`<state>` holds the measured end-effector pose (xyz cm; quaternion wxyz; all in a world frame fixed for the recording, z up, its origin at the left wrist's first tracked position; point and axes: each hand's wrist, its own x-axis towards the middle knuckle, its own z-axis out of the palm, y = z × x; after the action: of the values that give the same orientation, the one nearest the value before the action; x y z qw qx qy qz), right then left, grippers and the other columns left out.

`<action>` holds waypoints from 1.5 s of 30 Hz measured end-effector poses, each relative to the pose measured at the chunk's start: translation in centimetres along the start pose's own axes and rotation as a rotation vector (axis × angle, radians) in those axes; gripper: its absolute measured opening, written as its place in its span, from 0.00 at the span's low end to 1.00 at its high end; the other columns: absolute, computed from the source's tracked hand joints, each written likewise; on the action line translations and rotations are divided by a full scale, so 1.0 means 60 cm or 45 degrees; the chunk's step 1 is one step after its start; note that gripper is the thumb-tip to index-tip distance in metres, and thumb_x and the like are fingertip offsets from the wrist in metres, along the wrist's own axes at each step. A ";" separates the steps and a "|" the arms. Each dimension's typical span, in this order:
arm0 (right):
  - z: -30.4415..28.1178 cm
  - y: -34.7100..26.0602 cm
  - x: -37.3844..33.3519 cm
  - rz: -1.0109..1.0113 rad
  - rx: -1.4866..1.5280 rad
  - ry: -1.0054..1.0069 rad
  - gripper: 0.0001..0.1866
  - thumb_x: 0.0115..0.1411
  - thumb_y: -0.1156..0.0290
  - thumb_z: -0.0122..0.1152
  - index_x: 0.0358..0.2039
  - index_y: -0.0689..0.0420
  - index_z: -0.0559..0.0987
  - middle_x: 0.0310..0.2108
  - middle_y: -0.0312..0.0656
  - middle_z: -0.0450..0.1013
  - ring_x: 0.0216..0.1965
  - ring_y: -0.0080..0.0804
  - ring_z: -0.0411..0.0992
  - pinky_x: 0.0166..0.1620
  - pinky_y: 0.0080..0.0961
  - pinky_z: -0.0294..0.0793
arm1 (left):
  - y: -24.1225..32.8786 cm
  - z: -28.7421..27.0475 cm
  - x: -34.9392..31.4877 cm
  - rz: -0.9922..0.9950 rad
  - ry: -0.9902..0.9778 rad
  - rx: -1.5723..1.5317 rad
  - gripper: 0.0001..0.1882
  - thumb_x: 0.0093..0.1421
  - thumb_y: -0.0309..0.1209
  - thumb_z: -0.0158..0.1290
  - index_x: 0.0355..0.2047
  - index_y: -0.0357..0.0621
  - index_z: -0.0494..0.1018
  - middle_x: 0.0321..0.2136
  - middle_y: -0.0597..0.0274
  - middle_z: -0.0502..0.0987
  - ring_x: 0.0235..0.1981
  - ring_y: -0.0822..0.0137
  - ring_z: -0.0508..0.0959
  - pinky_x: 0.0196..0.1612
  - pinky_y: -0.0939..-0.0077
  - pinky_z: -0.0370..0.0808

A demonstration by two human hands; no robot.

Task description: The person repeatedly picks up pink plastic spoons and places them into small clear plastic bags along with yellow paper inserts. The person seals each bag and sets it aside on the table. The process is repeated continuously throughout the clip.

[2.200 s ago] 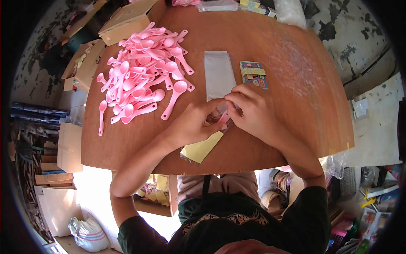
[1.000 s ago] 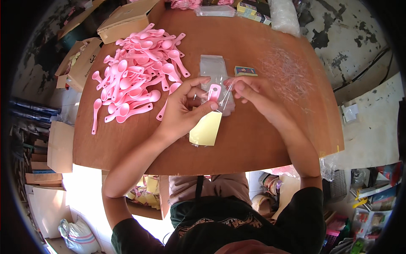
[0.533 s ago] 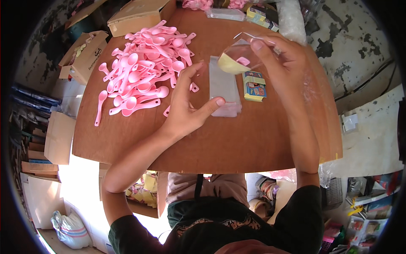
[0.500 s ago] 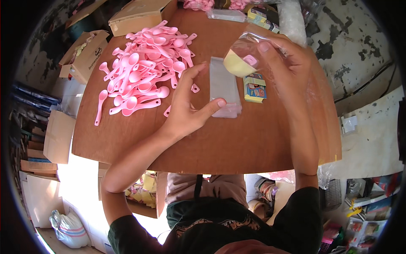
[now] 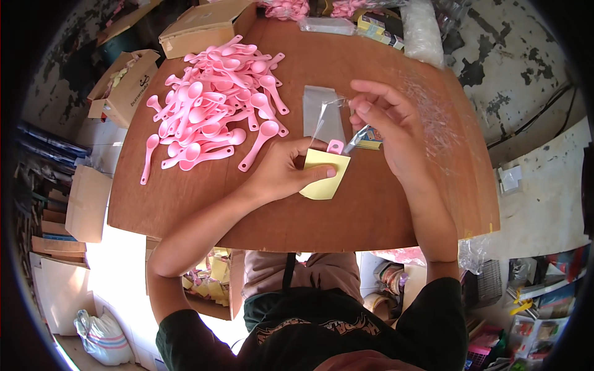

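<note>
On the round brown wooden table [image 5: 185, 204], your left hand [image 5: 281, 173] pins a yellow paper card [image 5: 323, 176] w/ thumb on top. Your right hand [image 5: 390, 133] pinches a clear plastic sleeve [image 5: 325, 120] above it, just right of the pink plastic spoon pile [image 5: 213, 111].

The person wears a dark, short-sleeved shirt with a pale printed design across the chest, seen at the bottom centre of the frame. Both forearms are bare from the sleeves up. The left hand [image 5: 281, 173] and right hand [image 5: 390, 127] carry no gloves, rings or watch.
</note>
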<state>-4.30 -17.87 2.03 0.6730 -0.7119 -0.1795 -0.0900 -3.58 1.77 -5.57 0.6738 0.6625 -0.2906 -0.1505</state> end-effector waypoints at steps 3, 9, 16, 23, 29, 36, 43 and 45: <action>-0.014 0.012 -0.016 0.028 0.070 0.089 0.19 0.63 0.72 0.55 0.54 0.61 0.71 0.41 0.39 0.74 0.38 0.20 0.71 0.42 0.19 0.71 | -0.002 -0.002 0.000 -0.064 0.032 0.016 0.19 0.56 0.29 0.63 0.46 0.33 0.74 0.35 0.60 0.80 0.35 0.75 0.79 0.40 0.77 0.78; -0.002 0.072 -0.056 0.363 0.048 -0.120 0.13 0.62 0.69 0.59 0.45 0.62 0.77 0.39 0.38 0.76 0.40 0.21 0.74 0.40 0.18 0.73 | -0.023 0.000 0.007 0.003 -0.004 0.058 0.19 0.56 0.29 0.63 0.45 0.33 0.74 0.35 0.59 0.81 0.35 0.73 0.80 0.39 0.76 0.78; -0.002 0.088 -0.052 0.371 0.092 -0.155 0.12 0.61 0.71 0.61 0.41 0.66 0.79 0.36 0.41 0.78 0.35 0.22 0.77 0.35 0.20 0.79 | -0.020 -0.018 0.011 -0.003 0.175 -0.151 0.15 0.64 0.34 0.54 0.44 0.35 0.75 0.35 0.59 0.80 0.34 0.73 0.80 0.38 0.77 0.79; -0.009 0.110 -0.049 0.366 0.096 -0.100 0.11 0.61 0.72 0.60 0.42 0.64 0.79 0.36 0.43 0.78 0.35 0.24 0.78 0.33 0.20 0.80 | -0.035 -0.026 0.016 -0.006 0.304 -0.102 0.14 0.64 0.34 0.54 0.43 0.36 0.77 0.35 0.59 0.80 0.34 0.73 0.80 0.34 0.79 0.81; -0.018 0.122 -0.046 0.332 0.166 -0.079 0.10 0.62 0.74 0.58 0.42 0.66 0.79 0.36 0.45 0.78 0.34 0.28 0.78 0.34 0.24 0.83 | -0.046 -0.045 0.021 0.029 0.233 -0.074 0.13 0.63 0.29 0.54 0.45 0.33 0.76 0.35 0.57 0.81 0.34 0.73 0.80 0.35 0.79 0.82; -0.030 0.134 -0.046 0.289 0.156 -0.174 0.08 0.63 0.79 0.55 0.39 0.66 0.80 0.35 0.46 0.78 0.33 0.28 0.78 0.34 0.24 0.81 | -0.040 -0.058 0.021 0.086 0.111 -0.032 0.10 0.64 0.23 0.51 0.43 0.33 0.77 0.36 0.56 0.81 0.35 0.72 0.80 0.36 0.79 0.81; -0.031 0.142 -0.049 0.190 0.087 -0.213 0.09 0.62 0.83 0.52 0.38 0.67 0.80 0.35 0.43 0.78 0.33 0.25 0.76 0.37 0.21 0.79 | -0.048 -0.064 0.021 0.085 0.066 -0.079 0.11 0.62 0.17 0.46 0.39 0.33 0.78 0.35 0.55 0.80 0.35 0.71 0.80 0.38 0.77 0.81; -0.032 0.141 -0.049 0.174 0.079 -0.236 0.09 0.62 0.83 0.52 0.38 0.67 0.80 0.35 0.43 0.78 0.34 0.25 0.76 0.37 0.21 0.79 | -0.046 -0.065 0.021 0.076 0.071 -0.072 0.11 0.62 0.16 0.45 0.39 0.33 0.78 0.35 0.56 0.80 0.35 0.70 0.80 0.37 0.77 0.81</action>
<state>-3.58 -20.41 -6.72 0.6797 -0.7066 -0.1946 0.0277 0.20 3.94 -7.84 0.7041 0.6383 -0.2871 -0.1198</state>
